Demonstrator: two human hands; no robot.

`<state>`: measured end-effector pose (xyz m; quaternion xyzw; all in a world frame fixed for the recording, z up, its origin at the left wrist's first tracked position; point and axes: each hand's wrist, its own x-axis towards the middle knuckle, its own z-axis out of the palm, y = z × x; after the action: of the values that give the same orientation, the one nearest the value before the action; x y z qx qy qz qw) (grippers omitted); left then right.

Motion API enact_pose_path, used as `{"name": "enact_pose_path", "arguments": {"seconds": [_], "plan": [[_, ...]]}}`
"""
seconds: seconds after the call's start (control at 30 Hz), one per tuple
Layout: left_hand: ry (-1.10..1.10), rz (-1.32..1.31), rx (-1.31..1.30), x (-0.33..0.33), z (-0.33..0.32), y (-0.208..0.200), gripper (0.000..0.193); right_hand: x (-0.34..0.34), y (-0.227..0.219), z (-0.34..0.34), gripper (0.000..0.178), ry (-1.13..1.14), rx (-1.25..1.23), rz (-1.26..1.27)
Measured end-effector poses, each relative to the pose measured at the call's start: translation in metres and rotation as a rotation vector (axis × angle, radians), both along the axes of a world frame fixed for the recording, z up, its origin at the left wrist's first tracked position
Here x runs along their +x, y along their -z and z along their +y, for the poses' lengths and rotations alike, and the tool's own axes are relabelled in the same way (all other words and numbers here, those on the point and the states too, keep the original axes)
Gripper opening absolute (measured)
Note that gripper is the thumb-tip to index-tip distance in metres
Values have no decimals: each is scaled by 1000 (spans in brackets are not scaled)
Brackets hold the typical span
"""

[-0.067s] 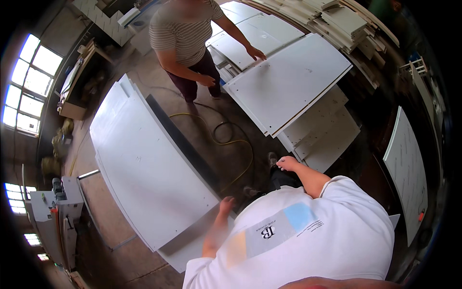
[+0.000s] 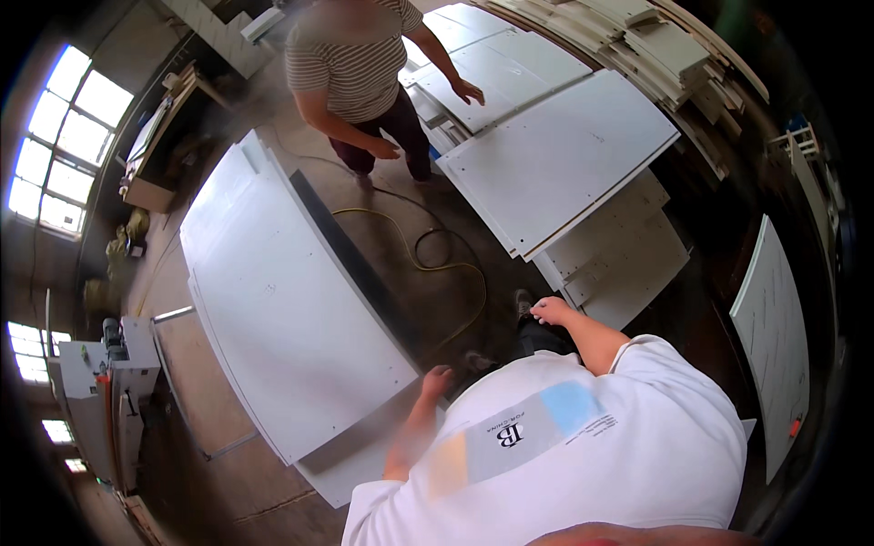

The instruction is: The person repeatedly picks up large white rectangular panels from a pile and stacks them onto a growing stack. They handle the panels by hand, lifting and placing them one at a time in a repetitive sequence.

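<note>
My left hand (image 2: 437, 380) hangs near the close right corner of a large white panel (image 2: 273, 282) lying on a stack to my left. It looks slightly blurred, and I cannot make out its fingers. On my other side, my right hand (image 2: 549, 311) is held in front of my hip, its fingers curled together. A small pale spot shows at its fingertips; whether it is an object I cannot tell. Just beyond that hand is a second stack, topped by a white panel (image 2: 564, 164) with small holes near its edges. Neither hand appears to touch a panel.
A co-worker in a striped shirt (image 2: 355, 68) stands between the stacks, hands near the right one. A yellow hose (image 2: 410, 250) curls across the floor (image 2: 446, 291). Boards (image 2: 669, 50) are piled at the far right; a white panel (image 2: 772, 337) leans at my right. A machine (image 2: 123, 364) stands left.
The scene has shifted slightly right in the view. The co-worker's hand over the right stack has drawn back from the near panel. My own hands have barely moved.
</note>
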<state>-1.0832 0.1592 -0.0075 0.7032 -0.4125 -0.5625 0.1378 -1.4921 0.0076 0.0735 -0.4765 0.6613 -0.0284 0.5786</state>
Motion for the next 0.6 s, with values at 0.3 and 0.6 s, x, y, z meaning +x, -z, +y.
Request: {"name": "enact_pose_path", "arguments": {"seconds": [0.3, 0.6], "plan": [[-197, 95, 9, -11, -20, -59, 33, -7, -3, -13, 26, -21, 43, -3], [-254, 40, 79, 19, 61, -15, 31, 31, -8, -31, 27, -165, 25, 1]]}}
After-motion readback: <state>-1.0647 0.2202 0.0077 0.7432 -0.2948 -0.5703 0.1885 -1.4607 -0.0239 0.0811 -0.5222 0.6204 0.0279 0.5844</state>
